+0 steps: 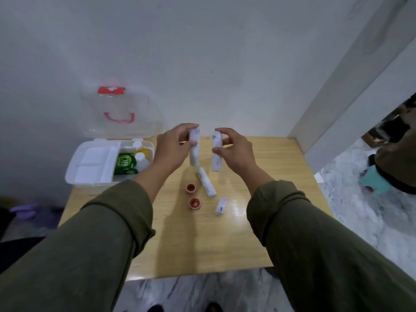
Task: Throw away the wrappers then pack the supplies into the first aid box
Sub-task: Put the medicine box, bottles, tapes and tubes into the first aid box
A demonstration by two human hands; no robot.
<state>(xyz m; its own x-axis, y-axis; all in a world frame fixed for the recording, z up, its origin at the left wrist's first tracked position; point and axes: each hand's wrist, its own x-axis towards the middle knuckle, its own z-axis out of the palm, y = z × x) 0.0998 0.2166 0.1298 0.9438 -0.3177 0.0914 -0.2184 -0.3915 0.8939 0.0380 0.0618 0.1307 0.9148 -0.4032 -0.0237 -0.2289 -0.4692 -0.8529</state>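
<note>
My left hand [172, 146] grips a white wrapped bandage roll [194, 154] upright above the wooden table [258, 233]. My right hand [234, 149] pinches a second white roll [216, 158] beside it, also upright. A third roll [206, 182] and a shorter one [221, 206] lie on the table below the hands. Two small red tape rolls [191, 188] [195, 203] sit left of them. The first aid box [74, 174] stands open at the table's far left, its clear lid [121, 113] raised against the wall. Inside are a white tray, a green packet [125, 164] and small bottles.
A white wall runs behind the table, and a white pillar [337, 97] stands at the right rear corner. Marble floor lies to the right and front. A person in dark clothes [396, 154] sits at the right edge. Purple slippers [24, 210] lie on the floor at the left.
</note>
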